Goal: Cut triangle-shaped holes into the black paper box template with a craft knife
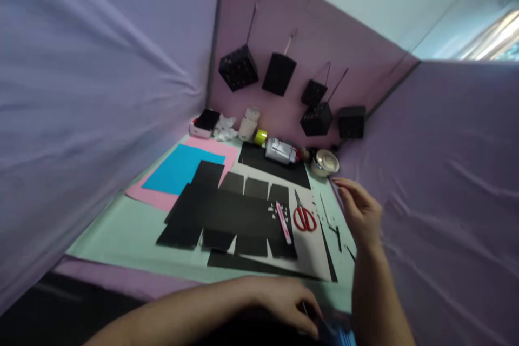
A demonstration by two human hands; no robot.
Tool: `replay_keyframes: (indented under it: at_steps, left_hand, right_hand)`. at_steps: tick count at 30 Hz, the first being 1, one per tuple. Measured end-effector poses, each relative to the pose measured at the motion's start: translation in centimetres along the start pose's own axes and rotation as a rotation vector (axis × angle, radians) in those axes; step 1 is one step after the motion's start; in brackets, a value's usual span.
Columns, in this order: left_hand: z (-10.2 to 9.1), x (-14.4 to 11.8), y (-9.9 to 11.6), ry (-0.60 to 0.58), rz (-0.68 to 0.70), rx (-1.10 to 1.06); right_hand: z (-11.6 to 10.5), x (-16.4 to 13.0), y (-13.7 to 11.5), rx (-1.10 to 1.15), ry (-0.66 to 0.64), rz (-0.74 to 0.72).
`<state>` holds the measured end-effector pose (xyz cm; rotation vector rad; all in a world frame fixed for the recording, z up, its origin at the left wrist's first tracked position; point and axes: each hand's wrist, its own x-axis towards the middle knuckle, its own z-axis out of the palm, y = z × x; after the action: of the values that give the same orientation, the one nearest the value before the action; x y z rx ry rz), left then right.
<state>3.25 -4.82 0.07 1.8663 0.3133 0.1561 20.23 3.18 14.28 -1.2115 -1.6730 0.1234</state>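
My left hand (290, 303) is low at the table's front edge, its fingers curled near a dark blue item (338, 332); what they hold is unclear. Raised at the table's right side, my right hand (360, 211) has thumb and fingers pinched together, and anything between them is too small to make out. Across the middle lies a cut black paper sheet (227, 208) with notched flaps. A pink utility knife (283, 221) rests on it among small white cutouts. Beside it are red-handled scissors (304, 216).
Blue paper (178, 167) overlaps pink paper (148, 200) on the left. Yellow tape (260, 137), a silver item (280, 151) and a round container (325, 162) stand at the back. Black paper boxes (238, 67) hang behind. Purple cloth walls (438, 173) flank the table.
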Motion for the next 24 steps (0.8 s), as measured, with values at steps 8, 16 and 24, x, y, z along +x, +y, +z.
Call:
replay_keyframes:
  at_steps: [8, 16, 24]
  left_hand:
    - [0.1, -7.9, 4.4, 0.061, -0.025, 0.220]
    - [-9.5, -8.1, 4.1, 0.560, -0.245, 0.611]
    - [-11.4, -4.7, -0.6, 0.756, -0.409, 0.869]
  right_hand:
    - [6.0, -11.6, 3.1, -0.036, -0.494, 0.281]
    - [12.6, -7.8, 0.2, -0.602, -0.696, 0.208]
    - [9.7, -8.6, 2.7, -0.658, -0.449, 0.176]
